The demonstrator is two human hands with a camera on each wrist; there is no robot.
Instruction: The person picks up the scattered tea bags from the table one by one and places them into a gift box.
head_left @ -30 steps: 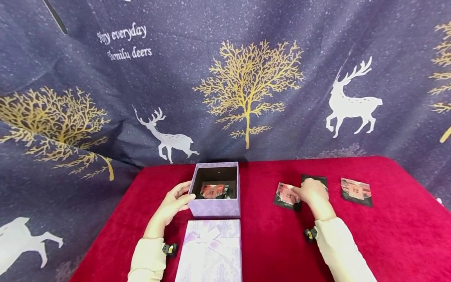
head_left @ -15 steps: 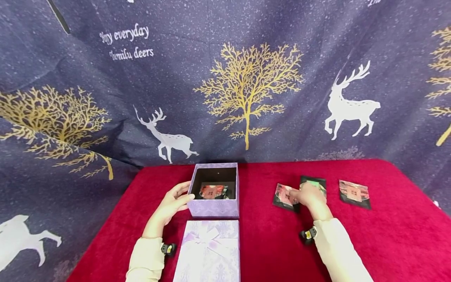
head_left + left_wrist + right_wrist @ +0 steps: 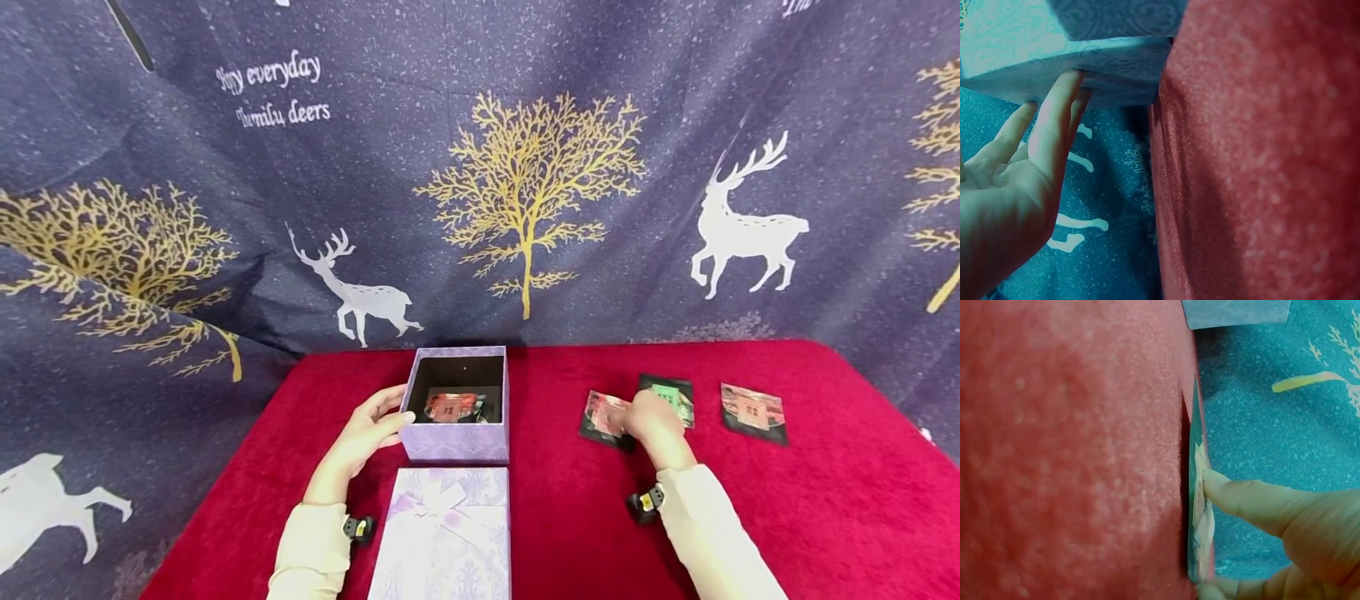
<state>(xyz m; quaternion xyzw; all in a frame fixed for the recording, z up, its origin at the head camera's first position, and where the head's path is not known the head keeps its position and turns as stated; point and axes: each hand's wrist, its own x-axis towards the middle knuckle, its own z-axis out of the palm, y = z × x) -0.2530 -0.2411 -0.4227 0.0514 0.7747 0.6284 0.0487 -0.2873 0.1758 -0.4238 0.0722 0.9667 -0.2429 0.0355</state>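
Observation:
My left hand (image 3: 371,429) rests against the left side of an open lilac box (image 3: 457,443), thumb at its front corner. In the left wrist view, extended fingers (image 3: 1054,125) touch the patterned wall. A red-printed sachet (image 3: 448,407) lies inside the box over darker ones. Over to the right, my right hand (image 3: 654,421) pinches the right side of another flat red sachet (image 3: 597,419), which lies on the cloth. The right wrist view has the thumb on its face and a finger at its near edge. Part of this sachet is hidden by the hand.
Behind the right hand lies a green-printed sachet (image 3: 667,398), with a pink-red sachet (image 3: 753,414) farther right. The box's lilac lid (image 3: 450,542), topped by a bow, sits in front of the box. A red cloth (image 3: 570,517) covers the table; a deer-print curtain (image 3: 600,208) hangs behind.
My right hand has shifted slightly left, off the green sachet and onto the left red one, leaving the green print more exposed. The left hand and box stay put.

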